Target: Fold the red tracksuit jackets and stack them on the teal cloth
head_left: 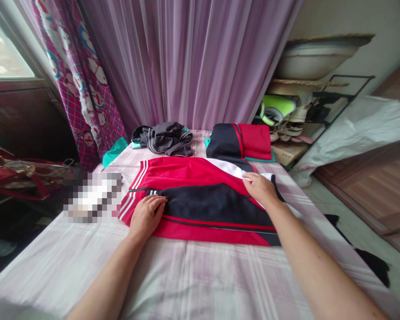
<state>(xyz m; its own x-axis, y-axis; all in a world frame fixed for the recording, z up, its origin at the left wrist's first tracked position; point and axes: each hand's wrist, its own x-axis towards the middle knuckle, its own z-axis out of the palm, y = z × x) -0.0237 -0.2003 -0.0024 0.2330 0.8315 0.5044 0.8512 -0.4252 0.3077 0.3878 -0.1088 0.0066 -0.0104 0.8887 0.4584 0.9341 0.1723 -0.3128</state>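
Note:
A red, black and white track jacket (186,171) lies spread on the bed, its sleeve folded across the body. My left hand (147,212) rests at the striped cuff end of the black sleeve, fingers together and curled on the fabric. Near the white shoulder part, my right hand (260,189) has its fingertips closed on the cloth. The right palm hides some of the collar end. White stripes mark the jacket's hem at the left.
Behind the jacket sit a crumpled dark garment (168,138) and a folded black and red stack (255,140). A blurred-out object (95,198) lies at the left. Purple curtains (200,62) hang at the back; a shoe rack (340,106) stands at the right.

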